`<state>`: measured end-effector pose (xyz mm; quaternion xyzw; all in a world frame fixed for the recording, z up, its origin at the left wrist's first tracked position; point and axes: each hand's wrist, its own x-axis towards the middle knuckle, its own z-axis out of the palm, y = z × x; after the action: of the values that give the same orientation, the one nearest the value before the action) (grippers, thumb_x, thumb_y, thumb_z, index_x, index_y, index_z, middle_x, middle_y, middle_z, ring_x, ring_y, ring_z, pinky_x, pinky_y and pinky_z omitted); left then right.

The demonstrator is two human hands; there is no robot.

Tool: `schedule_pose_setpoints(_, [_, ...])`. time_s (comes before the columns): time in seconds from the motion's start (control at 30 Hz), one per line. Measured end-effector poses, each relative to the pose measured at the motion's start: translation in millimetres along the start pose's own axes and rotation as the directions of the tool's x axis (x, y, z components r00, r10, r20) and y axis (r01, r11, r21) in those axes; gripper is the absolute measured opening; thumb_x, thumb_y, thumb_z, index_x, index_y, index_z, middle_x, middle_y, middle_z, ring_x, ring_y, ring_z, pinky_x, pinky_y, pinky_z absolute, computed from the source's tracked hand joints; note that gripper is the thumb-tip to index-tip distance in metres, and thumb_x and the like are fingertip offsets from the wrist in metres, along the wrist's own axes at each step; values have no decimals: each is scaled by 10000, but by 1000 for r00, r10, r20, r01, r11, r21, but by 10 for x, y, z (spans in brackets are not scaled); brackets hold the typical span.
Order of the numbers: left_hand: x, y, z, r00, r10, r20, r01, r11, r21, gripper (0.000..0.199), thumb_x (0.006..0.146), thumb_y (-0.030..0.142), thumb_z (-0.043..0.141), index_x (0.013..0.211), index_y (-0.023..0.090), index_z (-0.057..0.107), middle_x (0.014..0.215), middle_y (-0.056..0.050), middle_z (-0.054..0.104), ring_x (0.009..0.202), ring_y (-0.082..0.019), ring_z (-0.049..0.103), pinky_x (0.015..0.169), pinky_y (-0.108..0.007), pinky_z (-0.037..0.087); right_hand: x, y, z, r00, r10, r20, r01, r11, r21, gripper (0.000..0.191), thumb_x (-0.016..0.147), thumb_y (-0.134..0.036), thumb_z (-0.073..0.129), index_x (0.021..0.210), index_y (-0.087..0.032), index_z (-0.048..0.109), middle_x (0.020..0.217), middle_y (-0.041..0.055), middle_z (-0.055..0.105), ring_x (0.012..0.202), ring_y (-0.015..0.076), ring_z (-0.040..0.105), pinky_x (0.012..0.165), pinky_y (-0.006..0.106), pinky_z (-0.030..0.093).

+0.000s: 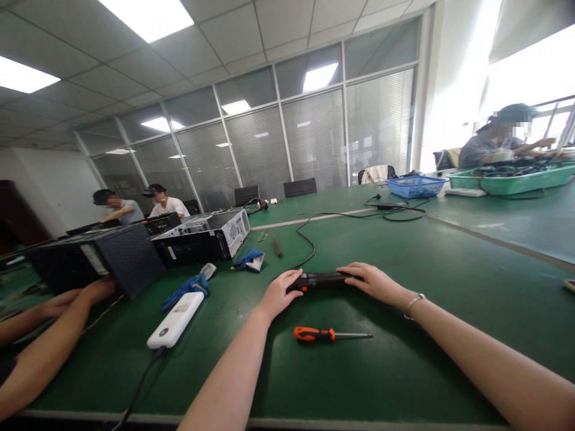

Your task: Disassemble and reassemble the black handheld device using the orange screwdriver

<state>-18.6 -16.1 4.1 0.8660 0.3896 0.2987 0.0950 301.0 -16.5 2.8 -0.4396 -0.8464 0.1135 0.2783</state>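
A long black device [327, 279] with a small orange-red button lies across the green table in front of me. Its left end is in the grip of my left hand [284, 292], thumb and fingers around it. My right hand [371, 281] grips the right end, fingers over the top. Nearer to me, a screwdriver [332, 334] with an orange and black handle rests on the table, its shaft pointing right. A black cable [309, 242] runs from behind the device towards the far side.
To the left are a white power bank-like box [176, 320], blue gloves [186, 292], an open computer case [202, 236] and a dark case [99, 257] with a co-worker's arms [67, 317] at it. Blue [415, 187] and green baskets [507, 182] stand at far right; other people sit around.
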Motion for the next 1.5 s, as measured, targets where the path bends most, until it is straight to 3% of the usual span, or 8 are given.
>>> schedule_pose_setpoints(0.37, [-6, -31, 40, 1000, 22, -8, -22, 999, 29, 624, 788, 238, 699, 1367, 239, 468, 1371, -68, 532, 1266, -224, 487, 1112, -391, 355, 11, 38, 72, 999, -32, -28, 31, 999, -45, 435, 947, -452, 362, 1297, -275, 551, 1208, 79, 591, 995, 234, 606, 928, 398, 482])
schedule_pose_setpoints(0.83, [-18, -22, 51, 1000, 28, -5, -28, 999, 16, 604, 794, 259, 692, 1358, 260, 478, 1355, -46, 553, 1264, -224, 496, 1116, -406, 352, 27, 115, 105, 1000, -6, 16, 7, 999, -43, 433, 930, -451, 387, 1296, -291, 556, 1199, 72, 611, 988, 243, 617, 929, 411, 483])
schedule_pose_setpoints(1.1, [-14, -31, 46, 998, 48, -38, -49, 999, -19, 610, 713, 224, 759, 1288, 251, 559, 1296, -49, 605, 1217, -234, 542, 1100, -402, 374, 34, 61, 25, 998, -36, 44, 36, 999, 15, 417, 893, -456, 469, 1220, -249, 623, 1196, 77, 620, 1042, 254, 596, 955, 404, 467])
schedule_pose_setpoints(1.5, [-5, -56, 71, 999, 45, 13, -46, 998, 40, 578, 795, 256, 693, 1339, 245, 495, 1354, -44, 554, 1254, -227, 513, 1102, -390, 371, 51, 97, 85, 999, -3, 36, 6, 998, -68, 458, 899, -515, 426, 1288, -313, 562, 1212, 57, 599, 998, 244, 616, 907, 394, 498])
